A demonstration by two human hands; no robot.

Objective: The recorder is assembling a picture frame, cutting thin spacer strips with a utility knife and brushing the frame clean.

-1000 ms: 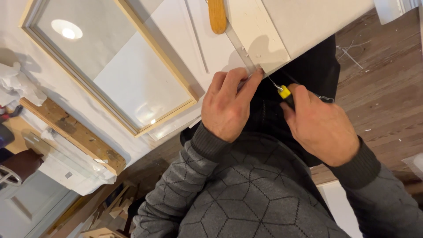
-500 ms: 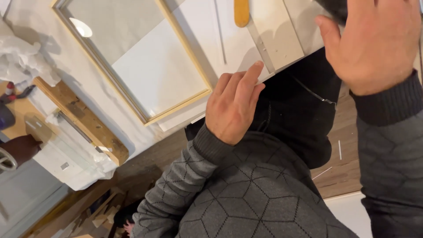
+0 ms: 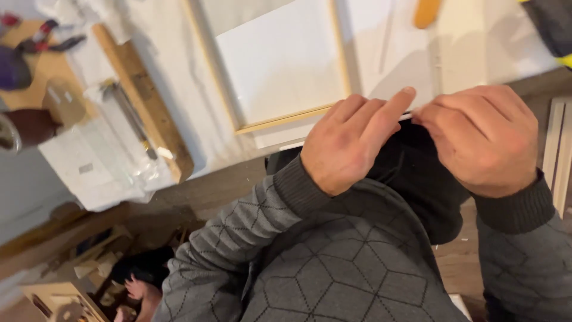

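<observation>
Standing beside the worker, I note the grey patterned sleeves nearest the camera, both forearms raised toward the bench (image 3: 196, 119) edge. The left hand (image 3: 351, 143) sits at about eleven o'clock from the worker's chest, fingers extended and loosely together, the index finger laid out straight along the near edge of a white panel (image 3: 393, 53). It is not closed on anything; it appears to steady or feel that edge. The right hand (image 3: 485, 140), at about one o'clock, is curled with fingertips pinched toward the same edge, touching the left index tip. Whether it grips a small item I cannot tell; the fingers hide the contact point.

The white panel lies flat on the bench, its near edge overhanging toward the worker, probably so the edge can be reached from below and in front. Its surface is plain white, smooth, with a faint straight line running away from the hands.

Just beyond, at twelve o'clock, a wooden frame (image 3: 286, 119) with a pale thin rim encloses a white sheet. An orange tool handle (image 3: 428, 12) lies further off at the panel's far side. At ten o'clock a brown wooden strip (image 3: 149, 101) rests beside clear plastic packaging (image 3: 113, 137). At the three o'clock margin, pale wooden slats (image 3: 559, 149) stand on the floor.
</observation>
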